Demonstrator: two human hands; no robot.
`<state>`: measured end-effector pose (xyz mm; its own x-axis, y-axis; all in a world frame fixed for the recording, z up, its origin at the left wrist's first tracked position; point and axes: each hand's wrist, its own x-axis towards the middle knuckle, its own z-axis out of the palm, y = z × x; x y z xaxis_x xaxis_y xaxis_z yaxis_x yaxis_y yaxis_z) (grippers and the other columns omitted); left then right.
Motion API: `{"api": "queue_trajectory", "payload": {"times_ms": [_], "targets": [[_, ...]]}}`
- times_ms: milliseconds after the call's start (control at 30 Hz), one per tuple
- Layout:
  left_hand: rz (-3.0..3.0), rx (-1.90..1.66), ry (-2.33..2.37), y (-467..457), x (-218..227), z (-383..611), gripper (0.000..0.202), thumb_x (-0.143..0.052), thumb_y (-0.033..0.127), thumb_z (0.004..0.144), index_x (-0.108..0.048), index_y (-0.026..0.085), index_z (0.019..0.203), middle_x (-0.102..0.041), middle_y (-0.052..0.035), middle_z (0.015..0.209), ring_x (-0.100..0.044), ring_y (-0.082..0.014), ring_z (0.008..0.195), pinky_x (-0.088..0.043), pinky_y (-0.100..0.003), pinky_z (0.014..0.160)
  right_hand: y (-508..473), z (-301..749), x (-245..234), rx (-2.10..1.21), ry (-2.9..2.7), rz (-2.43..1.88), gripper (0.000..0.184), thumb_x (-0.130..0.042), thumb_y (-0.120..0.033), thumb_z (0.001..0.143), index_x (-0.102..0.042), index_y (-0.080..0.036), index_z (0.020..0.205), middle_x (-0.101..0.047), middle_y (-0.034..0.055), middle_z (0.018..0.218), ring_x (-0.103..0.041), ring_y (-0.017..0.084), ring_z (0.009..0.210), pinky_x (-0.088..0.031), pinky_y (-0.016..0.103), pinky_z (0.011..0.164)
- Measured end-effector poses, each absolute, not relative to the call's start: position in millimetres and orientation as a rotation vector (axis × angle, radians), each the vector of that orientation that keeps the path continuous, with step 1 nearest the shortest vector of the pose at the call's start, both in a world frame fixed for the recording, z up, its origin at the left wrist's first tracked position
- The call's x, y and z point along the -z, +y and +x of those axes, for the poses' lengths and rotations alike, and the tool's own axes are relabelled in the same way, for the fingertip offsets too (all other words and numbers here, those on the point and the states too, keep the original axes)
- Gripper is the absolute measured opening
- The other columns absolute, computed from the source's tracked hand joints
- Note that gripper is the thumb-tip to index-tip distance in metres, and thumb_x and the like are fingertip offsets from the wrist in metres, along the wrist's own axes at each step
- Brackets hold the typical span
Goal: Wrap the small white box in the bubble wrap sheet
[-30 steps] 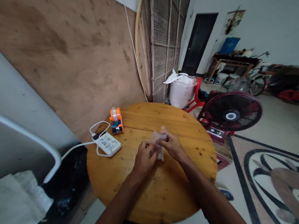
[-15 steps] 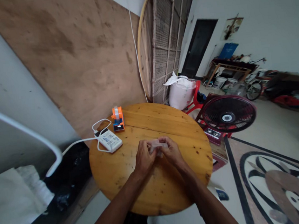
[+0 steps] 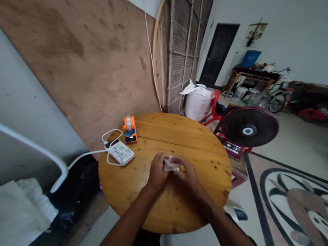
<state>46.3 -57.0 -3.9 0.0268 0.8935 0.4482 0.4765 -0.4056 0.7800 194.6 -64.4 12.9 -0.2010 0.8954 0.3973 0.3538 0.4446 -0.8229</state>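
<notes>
Both hands hold a small whitish, translucent piece [image 3: 172, 165], perhaps thin plastic; its exact kind I cannot make out. My left hand [image 3: 158, 171] grips its left side with bent fingers. On the other side, my right hand [image 3: 188, 171] pinches it between thumb and fingers. They are over the middle of the round wooden table [image 3: 167, 215]. Farther off, near the table's back left edge, stands an orange and blue tape dispenser [image 3: 130, 130] with a roll of clear tape.
A white box-like device [image 3: 121, 153] with a looped white cable lies at the table's left. To the right stands a dark red fan [image 3: 247, 127]. Behind the table are a white sack [image 3: 198, 102] and a red chair [image 3: 213, 110]. A wooden board [image 3: 74, 62] leans on the wall.
The whitish piece has tilted and turned between my fingers, and sits slightly lower in view. My hands have shifted a little. Both still grip it.
</notes>
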Motion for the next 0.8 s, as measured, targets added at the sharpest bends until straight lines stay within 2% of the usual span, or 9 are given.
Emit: {"api": "queue_trajectory", "payload": {"times_ms": [133,300,533,633,733,800], "targets": [[1.933,-1.305,1.389,-58.0,0.8,43.9,0.007,-0.056,0.024,0.081,-0.056,0.019,0.084,-0.058,-0.0034,0.092,-0.055,-0.0192,0.091,-0.044,-0.031,0.081,-70.3,195.7,-7.2,-0.649,-1.787,-1.101,0.034,-0.049,-0.015,0.075,-0.061,-0.021,0.106,-0.068,0.0068,0.109,-0.063,0.022,0.102,-0.048,0.036,0.091],[2.037,-1.215,1.391,-57.4,-4.8,40.1,0.007,-0.057,0.025,0.081,-0.057,0.018,0.081,-0.058,-0.0025,0.087,-0.055,-0.0187,0.086,-0.043,-0.03,0.074,-70.5,196.7,-4.8,-0.584,-1.812,-1.089,0.034,-0.051,-0.017,0.076,-0.06,-0.02,0.109,-0.067,0.0097,0.111,-0.063,0.023,0.104,-0.049,0.039,0.092],[2.076,-1.113,1.338,-57.7,-9.7,31.3,0.012,-0.058,0.019,0.074,-0.058,0.02,0.086,-0.06,-0.0035,0.091,-0.056,-0.0205,0.089,-0.045,-0.033,0.081,-72.2,199.8,-5.4,-0.599,-1.865,-1.065,0.034,-0.051,-0.015,0.077,-0.06,-0.022,0.109,-0.067,0.008,0.109,-0.063,0.022,0.104,-0.049,0.039,0.092],[2.142,-1.076,1.239,-60.1,-12.7,22.1,0.025,-0.057,0.015,0.07,-0.059,0.02,0.094,-0.061,-0.0064,0.106,-0.055,-0.0231,0.103,-0.044,-0.037,0.092,-72.5,204.2,-3.5,-0.592,-1.922,-1.033,0.037,-0.052,-0.014,0.077,-0.059,-0.023,0.112,-0.067,0.0077,0.112,-0.062,0.022,0.106,-0.049,0.039,0.095],[2.252,-1.01,1.173,-63.6,-14.0,12.6,0.044,-0.059,0.014,0.065,-0.058,0.02,0.108,-0.054,-0.0102,0.126,-0.047,-0.0262,0.121,-0.038,-0.041,0.104,-73.8,208.4,-1.1,-0.557,-2.004,-1.004,0.044,-0.052,-0.013,0.078,-0.056,-0.024,0.12,-0.065,0.0084,0.118,-0.06,0.023,0.112,-0.046,0.042,0.1],[2.308,-0.97,1.172,-64.7,-12.6,8.2,0.048,-0.06,0.016,0.066,-0.057,0.02,0.114,-0.05,-0.0108,0.134,-0.044,-0.0271,0.126,-0.034,-0.043,0.108,-74.9,210.0,1.2,-0.524,-2.051,-1.001,0.047,-0.049,-0.012,0.079,-0.053,-0.024,0.125,-0.062,0.0089,0.124,-0.057,0.022,0.117,-0.043,0.044,0.103]]}}
